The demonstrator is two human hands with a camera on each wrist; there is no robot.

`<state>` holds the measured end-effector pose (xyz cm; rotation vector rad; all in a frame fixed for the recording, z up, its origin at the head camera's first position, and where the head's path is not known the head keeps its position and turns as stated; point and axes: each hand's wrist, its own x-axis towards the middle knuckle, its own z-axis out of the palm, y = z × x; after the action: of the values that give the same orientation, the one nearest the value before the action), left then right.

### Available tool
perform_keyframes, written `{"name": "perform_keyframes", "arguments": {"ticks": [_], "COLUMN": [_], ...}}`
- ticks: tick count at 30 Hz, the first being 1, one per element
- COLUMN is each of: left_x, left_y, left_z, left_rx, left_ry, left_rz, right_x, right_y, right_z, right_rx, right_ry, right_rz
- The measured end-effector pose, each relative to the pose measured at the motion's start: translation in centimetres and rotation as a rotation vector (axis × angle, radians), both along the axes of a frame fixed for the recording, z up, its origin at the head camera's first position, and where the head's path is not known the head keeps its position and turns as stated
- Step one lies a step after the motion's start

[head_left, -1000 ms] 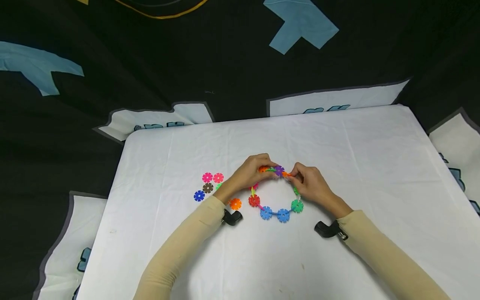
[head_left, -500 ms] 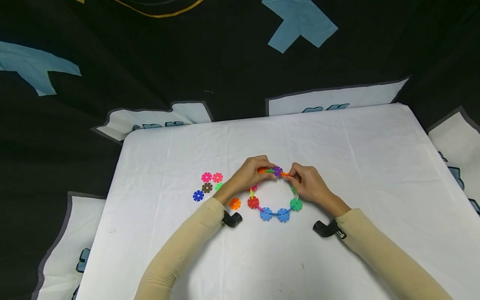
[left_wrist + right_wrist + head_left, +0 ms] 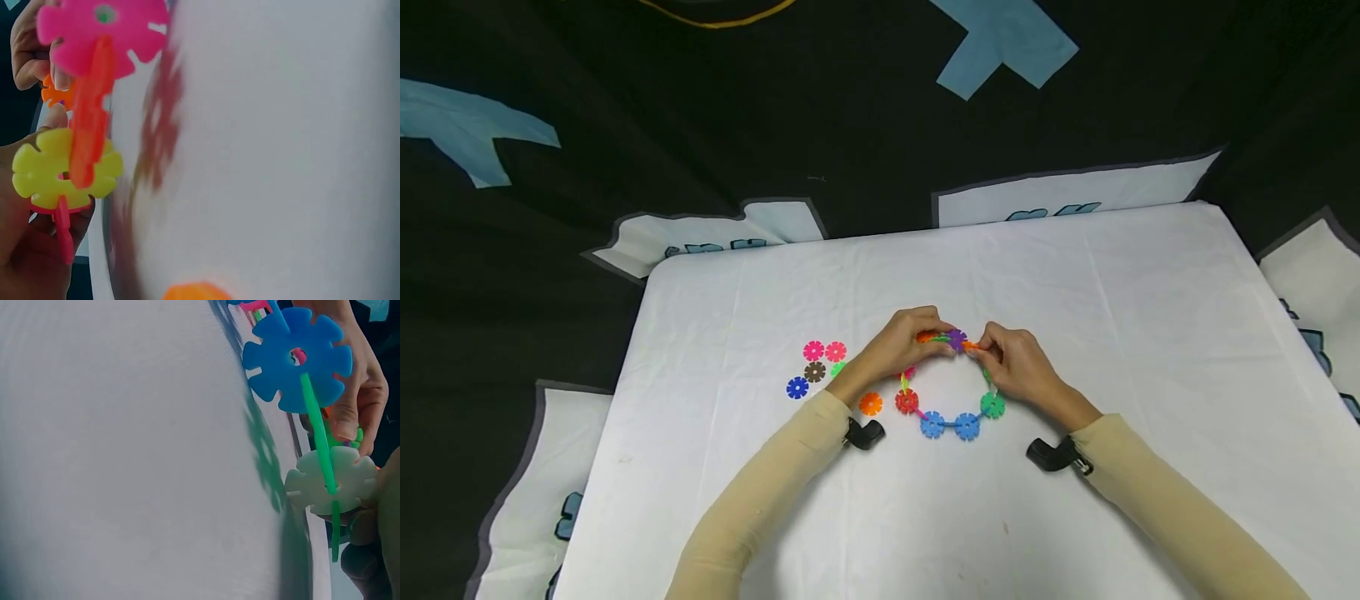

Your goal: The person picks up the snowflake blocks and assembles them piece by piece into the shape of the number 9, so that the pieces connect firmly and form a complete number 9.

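Note:
Several notched plastic discs are slotted together into a ring; red (image 3: 907, 401), blue (image 3: 932, 425) and green (image 3: 992, 406) discs form its near side. At the far side my left hand (image 3: 910, 343) pinches the ring beside a purple disc (image 3: 957, 340). My right hand (image 3: 1022, 362) pinches an orange disc (image 3: 971, 346) against the purple one; whether it is fully slotted I cannot tell. In the left wrist view, a pink disc (image 3: 134, 31) and a yellow disc (image 3: 44, 159) hang close to the lens. A blue disc (image 3: 325, 353) and a white disc (image 3: 312, 481) show in the right wrist view.
Left of the ring lie loose discs: pink (image 3: 813, 351), brown (image 3: 815, 372), dark blue (image 3: 797, 387) and a partly hidden green one (image 3: 837, 369). A loose orange disc (image 3: 871, 404) lies by the left wrist. White cloth covers the table (image 3: 1120, 317); dark curtain (image 3: 850, 108) hangs behind.
Both hands keep their grip at the ring's far side, with only tiny shifts. The whole view tilts slightly; the loose discs stay in place.

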<state>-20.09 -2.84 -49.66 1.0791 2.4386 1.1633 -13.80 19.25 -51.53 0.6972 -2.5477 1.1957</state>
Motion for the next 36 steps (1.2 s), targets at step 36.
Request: {"name": "perform_keyframes", "arguments": {"ticks": [36], "left_x": [2.0], "left_y": [-4.1], "left_z": [1.9], "left_rx": [-0.312], "left_ry": [0.180], "left_rz": [-0.129], "right_x": [-1.1], "right_y": [1.8], "right_z": [0.8], "right_rx": [0.187], "right_ry": [-0.190], "right_rz": [-0.053]}}
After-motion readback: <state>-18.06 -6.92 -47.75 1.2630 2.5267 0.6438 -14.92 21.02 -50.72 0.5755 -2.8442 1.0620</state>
